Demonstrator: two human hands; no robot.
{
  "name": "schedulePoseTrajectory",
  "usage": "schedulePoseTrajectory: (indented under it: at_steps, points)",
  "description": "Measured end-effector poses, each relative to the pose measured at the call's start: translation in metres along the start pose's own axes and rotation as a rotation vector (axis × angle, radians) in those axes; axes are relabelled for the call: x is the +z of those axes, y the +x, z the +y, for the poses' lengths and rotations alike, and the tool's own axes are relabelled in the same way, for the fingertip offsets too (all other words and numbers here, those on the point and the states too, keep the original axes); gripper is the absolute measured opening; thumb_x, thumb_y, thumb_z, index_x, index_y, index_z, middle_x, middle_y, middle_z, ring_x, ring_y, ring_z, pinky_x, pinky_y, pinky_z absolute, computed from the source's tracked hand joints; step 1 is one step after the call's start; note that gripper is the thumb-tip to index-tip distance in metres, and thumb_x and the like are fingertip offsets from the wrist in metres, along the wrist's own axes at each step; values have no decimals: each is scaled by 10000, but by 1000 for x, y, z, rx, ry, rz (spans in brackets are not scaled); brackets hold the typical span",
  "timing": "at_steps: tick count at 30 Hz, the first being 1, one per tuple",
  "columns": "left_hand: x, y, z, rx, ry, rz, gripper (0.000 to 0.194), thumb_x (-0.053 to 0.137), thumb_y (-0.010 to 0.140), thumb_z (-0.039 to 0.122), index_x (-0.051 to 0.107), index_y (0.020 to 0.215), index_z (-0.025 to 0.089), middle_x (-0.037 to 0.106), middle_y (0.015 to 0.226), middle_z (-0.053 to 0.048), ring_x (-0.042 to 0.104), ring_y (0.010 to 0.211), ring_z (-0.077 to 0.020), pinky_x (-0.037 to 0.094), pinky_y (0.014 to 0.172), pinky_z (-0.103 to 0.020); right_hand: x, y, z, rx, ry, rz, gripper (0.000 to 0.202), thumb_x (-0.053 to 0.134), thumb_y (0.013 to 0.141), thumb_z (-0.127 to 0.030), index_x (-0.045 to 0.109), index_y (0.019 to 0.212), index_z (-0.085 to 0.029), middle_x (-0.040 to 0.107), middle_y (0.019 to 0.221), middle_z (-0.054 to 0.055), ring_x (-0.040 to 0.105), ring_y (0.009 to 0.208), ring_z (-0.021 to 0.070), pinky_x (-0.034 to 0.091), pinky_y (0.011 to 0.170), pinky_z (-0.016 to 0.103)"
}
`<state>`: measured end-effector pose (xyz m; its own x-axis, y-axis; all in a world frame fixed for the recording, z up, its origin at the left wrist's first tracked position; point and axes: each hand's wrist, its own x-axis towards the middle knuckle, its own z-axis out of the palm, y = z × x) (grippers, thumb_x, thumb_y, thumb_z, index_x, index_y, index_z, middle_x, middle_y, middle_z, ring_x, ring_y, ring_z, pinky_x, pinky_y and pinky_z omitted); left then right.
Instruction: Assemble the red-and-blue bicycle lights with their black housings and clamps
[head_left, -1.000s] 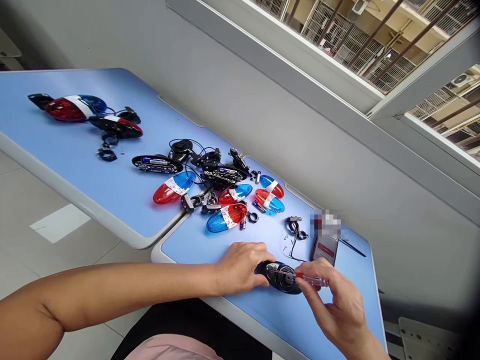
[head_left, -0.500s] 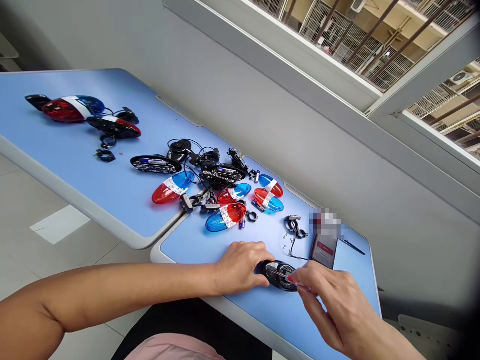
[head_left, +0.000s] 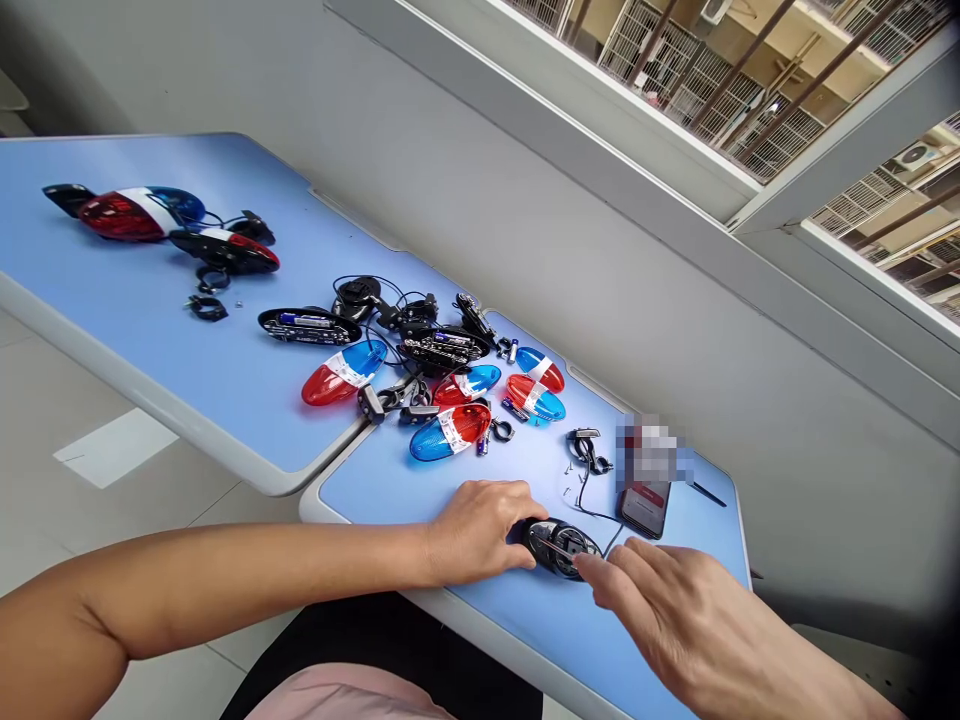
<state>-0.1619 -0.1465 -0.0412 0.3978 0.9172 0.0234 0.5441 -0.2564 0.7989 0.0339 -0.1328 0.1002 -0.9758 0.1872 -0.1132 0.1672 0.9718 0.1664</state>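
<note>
My left hand [head_left: 487,532] grips the left end of a black oval bike-light housing [head_left: 574,540] between thumb and fingers, against the blue tabletop. My right hand [head_left: 660,600] is closed around a screwdriver, whose handle is hidden by the fingers. The thin shaft of the screwdriver [head_left: 556,547] lies at a low slant across the housing, its tip near the left end. Whether the tip sits in a screw I cannot tell. A black cable runs from the housing to a clamp [head_left: 583,445] behind it.
Loose screws [head_left: 568,485] lie beside the clamp. A phone [head_left: 645,508] stands right of them, near a black pen-like stick [head_left: 709,494]. Red and blue lamp covers [head_left: 450,432], opened housings with batteries [head_left: 309,326] and assembled lights [head_left: 124,216] spread leftwards over two tables.
My right hand has turned and lowered around the screwdriver, hiding the reddish handle seen before. The shaft stays over the housing, which my left hand still grips. The view has shifted slightly.
</note>
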Motion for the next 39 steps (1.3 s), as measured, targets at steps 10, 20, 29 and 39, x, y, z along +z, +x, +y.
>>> schedulePoseTrajectory:
  at_steps: [10, 20, 29, 39]
  points:
    - [2, -1, -1, 34, 33, -2, 296, 738, 774, 318, 698, 1067, 292, 669, 913, 21, 616, 787, -172, 403, 651, -246, 2, 13, 1, 49, -108, 145, 308, 415, 1017, -259, 492, 725, -200, 446, 517, -46, 384, 397, 122, 205, 432, 333]
    - [2, -1, -1, 36, 47, -2, 312, 745, 773, 360, 697, 1073, 287, 658, 885, 19, 616, 788, -174, 407, 655, -244, -5, 6, 0, -49, -134, 1, 260, 339, 920, -38, 563, 872, -162, 497, 626, 12, 432, 508, 155, 268, 452, 318]
    - [4, -1, -3, 57, 38, 18, 332, 757, 756, 322, 702, 1082, 290, 667, 897, 20, 613, 793, -178, 390, 647, -247, 3, 12, -4, -19, -289, 103, 270, 492, 978, -283, 510, 722, -200, 436, 532, -25, 374, 434, 140, 198, 446, 348]
    - [2, -1, -1, 48, 51, 9, 317, 755, 756, 353, 706, 1062, 286, 654, 868, 21, 602, 762, -171, 366, 622, -248, -8, 9, 2, -80, -194, -40, 221, 382, 891, -50, 543, 812, -180, 496, 653, 20, 402, 525, 160, 226, 461, 330]
